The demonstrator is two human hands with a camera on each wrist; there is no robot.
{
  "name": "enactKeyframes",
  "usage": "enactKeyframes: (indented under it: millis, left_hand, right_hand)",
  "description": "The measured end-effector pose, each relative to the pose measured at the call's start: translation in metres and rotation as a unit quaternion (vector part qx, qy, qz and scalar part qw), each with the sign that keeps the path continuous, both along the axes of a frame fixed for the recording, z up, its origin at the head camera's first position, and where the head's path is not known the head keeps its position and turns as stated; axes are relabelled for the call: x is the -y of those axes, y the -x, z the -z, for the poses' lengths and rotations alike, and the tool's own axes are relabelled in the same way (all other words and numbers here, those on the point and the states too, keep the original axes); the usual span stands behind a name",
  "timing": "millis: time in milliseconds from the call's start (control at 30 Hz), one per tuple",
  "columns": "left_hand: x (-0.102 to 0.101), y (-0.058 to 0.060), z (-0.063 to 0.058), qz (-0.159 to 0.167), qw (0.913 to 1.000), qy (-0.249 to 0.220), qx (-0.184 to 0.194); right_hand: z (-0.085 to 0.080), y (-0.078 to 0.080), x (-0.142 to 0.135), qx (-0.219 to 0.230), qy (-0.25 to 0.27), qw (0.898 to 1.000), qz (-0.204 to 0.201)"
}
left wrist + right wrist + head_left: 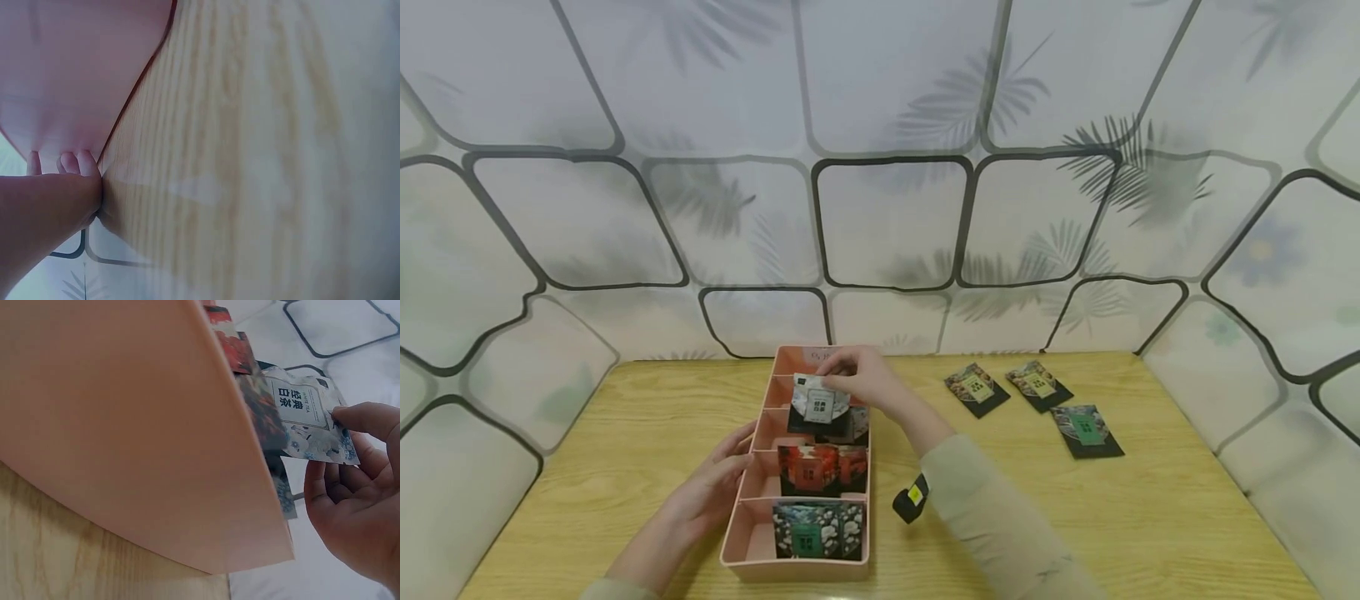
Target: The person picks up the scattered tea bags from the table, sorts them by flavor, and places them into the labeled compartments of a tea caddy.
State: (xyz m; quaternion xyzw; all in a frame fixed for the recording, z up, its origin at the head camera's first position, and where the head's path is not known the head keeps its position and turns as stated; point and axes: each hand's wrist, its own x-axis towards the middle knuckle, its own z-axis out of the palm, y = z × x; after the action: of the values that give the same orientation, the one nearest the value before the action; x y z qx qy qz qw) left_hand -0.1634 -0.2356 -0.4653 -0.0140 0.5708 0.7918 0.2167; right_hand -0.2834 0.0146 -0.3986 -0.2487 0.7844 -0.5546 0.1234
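Note:
My right hand [871,382] pinches the top edge of a white tea bag packet [820,402] between thumb and fingers. The packet, marked "white tea" in the right wrist view, tilts over the rear compartments of a pink divided box [793,572]. Its lower end overlaps a dark packet [859,423] standing there. Red packets [808,471] fill the compartment in front, and green-labelled packets [807,537] stand in the nearest one. Against the box's left wall, my left hand [707,492] rests with its fingers extended, the tips touching the pink side in the left wrist view.
On the wooden table to the right lie two yellow-labelled packets [977,389] and a green-labelled packet [1087,432]. A small black item with a yellow label [910,500] sits beside the box, partly behind my right sleeve. Patterned fabric [891,225] encloses the back and sides.

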Motion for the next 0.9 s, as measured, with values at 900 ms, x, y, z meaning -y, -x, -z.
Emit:
enactKeyframes:
  millis: [900]
  left_hand:
    - [0.001,0.001,-0.002,0.015,0.9999,-0.003,0.005]
  right_hand:
    - [0.019,-0.012,0.019,-0.057,-0.075,0.996,0.006]
